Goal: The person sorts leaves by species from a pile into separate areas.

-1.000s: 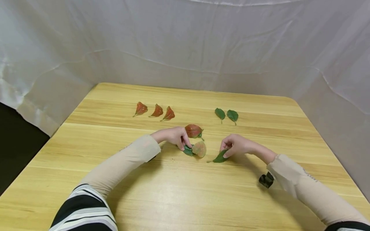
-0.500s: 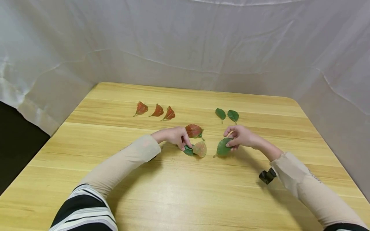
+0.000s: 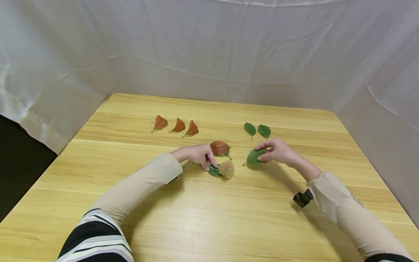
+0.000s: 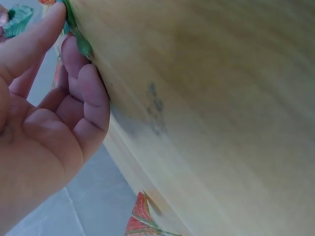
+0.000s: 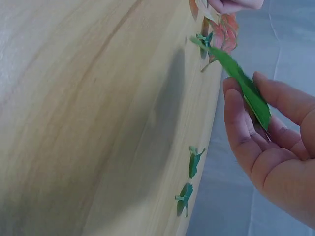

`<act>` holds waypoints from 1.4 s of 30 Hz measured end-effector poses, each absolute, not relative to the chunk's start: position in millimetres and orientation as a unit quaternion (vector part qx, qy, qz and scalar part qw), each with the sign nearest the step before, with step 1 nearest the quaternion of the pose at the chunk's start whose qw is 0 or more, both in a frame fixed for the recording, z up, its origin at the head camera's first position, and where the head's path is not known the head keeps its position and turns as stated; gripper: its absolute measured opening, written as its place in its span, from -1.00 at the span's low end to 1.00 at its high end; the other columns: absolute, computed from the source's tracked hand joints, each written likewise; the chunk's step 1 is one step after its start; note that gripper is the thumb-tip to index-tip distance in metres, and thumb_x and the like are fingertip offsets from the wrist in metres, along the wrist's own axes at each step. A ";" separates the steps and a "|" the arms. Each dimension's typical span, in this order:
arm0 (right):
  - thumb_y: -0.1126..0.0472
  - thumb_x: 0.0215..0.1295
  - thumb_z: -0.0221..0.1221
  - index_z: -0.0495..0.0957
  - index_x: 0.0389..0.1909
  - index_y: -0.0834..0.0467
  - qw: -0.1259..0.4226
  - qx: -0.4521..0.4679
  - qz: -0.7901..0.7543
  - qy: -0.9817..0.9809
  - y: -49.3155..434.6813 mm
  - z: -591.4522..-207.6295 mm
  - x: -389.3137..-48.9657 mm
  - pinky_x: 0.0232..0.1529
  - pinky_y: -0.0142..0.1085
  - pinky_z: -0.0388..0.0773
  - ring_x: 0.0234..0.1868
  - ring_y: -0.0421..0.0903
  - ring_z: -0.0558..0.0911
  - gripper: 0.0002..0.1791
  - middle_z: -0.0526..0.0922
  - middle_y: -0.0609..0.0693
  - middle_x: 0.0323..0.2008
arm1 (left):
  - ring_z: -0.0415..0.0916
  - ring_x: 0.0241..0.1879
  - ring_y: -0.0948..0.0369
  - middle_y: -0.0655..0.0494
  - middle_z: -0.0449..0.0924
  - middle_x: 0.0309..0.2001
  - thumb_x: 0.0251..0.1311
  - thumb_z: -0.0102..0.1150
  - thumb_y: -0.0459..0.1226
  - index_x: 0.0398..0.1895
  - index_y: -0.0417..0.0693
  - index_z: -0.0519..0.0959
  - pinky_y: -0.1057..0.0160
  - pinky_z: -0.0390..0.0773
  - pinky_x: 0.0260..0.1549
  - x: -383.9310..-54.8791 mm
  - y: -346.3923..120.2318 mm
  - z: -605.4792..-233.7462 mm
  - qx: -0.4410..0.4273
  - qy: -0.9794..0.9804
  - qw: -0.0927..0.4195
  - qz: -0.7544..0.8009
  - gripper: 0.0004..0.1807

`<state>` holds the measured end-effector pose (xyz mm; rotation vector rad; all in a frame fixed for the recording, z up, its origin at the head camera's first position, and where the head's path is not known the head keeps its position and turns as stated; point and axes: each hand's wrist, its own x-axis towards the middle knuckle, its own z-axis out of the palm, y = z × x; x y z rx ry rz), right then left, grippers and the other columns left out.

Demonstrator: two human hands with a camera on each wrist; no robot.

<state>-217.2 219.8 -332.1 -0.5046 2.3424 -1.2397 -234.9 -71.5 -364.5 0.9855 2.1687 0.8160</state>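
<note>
Right of centre in head view: green leaf [image 3: 256,157], pinched at blade end between right hand's [image 3: 279,151] thumb and fingers. Near frame's middle: second green leaf [image 3: 214,172], pinched by left hand [image 3: 198,154], against pale leaf [image 3: 226,169]. Probably best gripped lightly, blade uncreased, stem [image 3: 244,165] free. Right-held leaf: stem pointing left, slightly down; long axis slanting lower left to upper right.

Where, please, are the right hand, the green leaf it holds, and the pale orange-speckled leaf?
Right hand [image 3: 280,151]: head view, back of the hand.
Held green leaf [image 3: 254,157]: head view, blade's centre.
Pale orange-speckled leaf [image 3: 227,169]: head view, blade's centre.
</note>
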 end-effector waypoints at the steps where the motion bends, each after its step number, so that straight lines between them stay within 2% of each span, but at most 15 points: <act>1: 0.49 0.10 0.12 0.36 -0.01 0.54 0.219 -0.183 -0.454 0.844 220.3 -332.2 -217.2 -0.27 -0.10 0.52 -0.31 0.07 0.60 -0.60 0.41 0.37 -0.07 | 0.19 -0.66 0.34 0.09 0.57 -0.57 -0.09 0.24 -0.55 -0.30 -0.26 0.65 0.42 0.32 -0.57 -235.4 -71.8 -364.3 0.373 0.818 0.310 0.309 -0.77; 6: 0.58 0.08 0.05 0.26 0.12 0.49 0.195 -0.195 -0.468 0.840 223.9 -333.1 -218.9 -0.34 -0.10 0.53 -0.37 0.07 0.58 -0.49 0.39 0.42 -0.06 | 0.19 -0.66 0.35 0.19 0.57 -0.56 -0.09 0.28 -0.49 -0.32 -0.13 0.68 0.42 0.34 -0.56 -241.9 -73.7 -370.8 0.390 0.804 0.319 0.316 -0.78; 10: 0.59 0.07 0.07 0.19 0.21 0.41 0.178 -0.176 -0.464 0.850 228.8 -333.2 -223.0 -0.42 -0.07 0.53 -0.50 0.10 0.58 -0.39 0.51 0.37 -0.34 | 0.19 -0.66 0.33 0.05 0.58 -0.55 -0.09 0.24 -0.55 -0.31 -0.24 0.66 0.40 0.34 -0.56 -235.0 -72.0 -363.0 0.371 0.813 0.319 0.316 -0.78; 13: 0.57 0.07 0.10 0.18 0.22 0.39 0.169 -0.154 -0.459 0.858 232.9 -333.9 -226.5 -0.42 -0.04 0.53 -0.52 0.11 0.59 -0.37 0.54 0.27 -0.50 | 0.17 -0.67 0.35 0.01 0.58 -0.55 -0.10 0.22 -0.58 -0.30 -0.31 0.64 0.43 0.30 -0.59 -233.3 -71.3 -363.8 0.366 0.817 0.312 0.319 -0.77; 15: 0.55 0.07 0.12 0.25 0.16 0.43 0.164 -0.145 -0.459 0.861 235.3 -335.2 -228.5 -0.39 -0.03 0.52 -0.50 0.11 0.59 -0.43 0.56 0.22 -0.50 | 0.17 -0.67 0.35 0.03 0.58 -0.54 -0.10 0.23 -0.58 -0.30 -0.31 0.64 0.45 0.28 -0.60 -232.9 -71.1 -364.2 0.366 0.820 0.307 0.315 -0.77; 20: 0.51 0.05 0.16 0.43 -0.14 0.51 0.141 -0.129 -0.469 0.862 239.5 -339.5 -230.9 -0.38 -0.08 0.54 -0.50 0.00 0.59 -0.69 0.56 0.19 -0.43 | 0.16 -0.68 0.35 0.07 0.57 -0.57 -0.11 0.25 -0.56 -0.29 -0.29 0.64 0.46 0.27 -0.60 -233.2 -70.6 -364.6 0.367 0.823 0.307 0.307 -0.77; 23: 0.50 0.04 0.17 0.46 -0.19 0.51 0.122 -0.130 -0.464 0.868 241.1 -340.8 -231.8 -0.42 -0.17 0.54 -0.52 -0.13 0.53 -0.73 0.53 0.18 -0.39 | 0.16 -0.68 0.35 0.07 0.55 -0.59 -0.11 0.25 -0.56 -0.29 -0.29 0.64 0.46 0.27 -0.60 -233.4 -70.6 -364.3 0.368 0.824 0.308 0.302 -0.76; 26: 0.48 0.06 0.14 0.48 -0.15 0.48 0.108 -0.129 -0.445 0.880 242.5 -340.5 -233.0 -0.46 -0.27 0.50 -0.50 -0.17 0.44 -0.71 0.50 0.18 -0.38 | 0.16 -0.68 0.36 0.09 0.55 -0.59 -0.11 0.25 -0.56 -0.29 -0.29 0.64 0.46 0.27 -0.60 -233.2 -70.7 -363.3 0.368 0.825 0.308 0.299 -0.76; 28: 0.47 0.10 0.10 0.48 -0.10 0.44 0.104 -0.122 -0.432 0.887 242.8 -339.4 -233.6 -0.47 -0.30 0.45 -0.47 -0.14 0.41 -0.70 0.49 0.20 -0.35 | 0.16 -0.68 0.36 0.10 0.56 -0.58 -0.11 0.24 -0.56 -0.29 -0.29 0.64 0.46 0.27 -0.61 -233.1 -70.6 -362.9 0.366 0.825 0.308 0.300 -0.76; 33: 0.46 0.23 -0.04 0.43 0.02 0.40 0.109 -0.102 -0.423 0.893 245.1 -337.6 -235.8 -0.44 -0.31 0.41 -0.33 0.03 0.41 -0.67 0.45 0.30 -0.08 | 0.14 -0.69 0.36 0.08 0.60 -0.49 -0.09 0.23 -0.57 -0.30 -0.30 0.64 0.46 0.26 -0.61 -233.1 -70.6 -363.0 0.365 0.822 0.313 0.305 -0.78; 37: 0.49 0.27 -0.12 0.36 0.05 0.46 0.125 -0.097 -0.441 0.883 249.7 -338.3 -239.7 -0.32 -0.25 0.50 -0.33 -0.11 0.47 -0.66 0.32 0.38 0.08 | 0.14 -0.69 0.36 0.06 0.63 -0.39 -0.08 0.22 -0.56 -0.30 -0.29 0.64 0.46 0.26 -0.61 -233.8 -70.7 -364.3 0.365 0.821 0.315 0.306 -0.79; 40: 0.51 0.27 -0.14 0.31 0.06 0.53 0.127 -0.093 -0.458 0.875 253.7 -340.0 -243.5 -0.23 -0.21 0.52 -0.37 -0.26 0.51 -0.66 0.25 0.44 0.11 | 0.15 -0.68 0.36 0.06 0.63 -0.38 -0.08 0.22 -0.56 -0.31 -0.29 0.64 0.46 0.27 -0.60 -233.7 -70.7 -363.9 0.363 0.823 0.314 0.304 -0.79; 42: 0.50 0.27 -0.11 0.30 0.05 0.55 0.119 -0.090 -0.464 0.873 256.6 -341.9 -246.9 -0.21 -0.24 0.51 -0.39 -0.31 0.53 -0.66 0.27 0.46 0.08 | 0.15 -0.68 0.36 0.06 0.63 -0.39 -0.08 0.23 -0.56 -0.31 -0.29 0.64 0.46 0.27 -0.60 -233.5 -70.6 -363.4 0.363 0.823 0.314 0.304 -0.79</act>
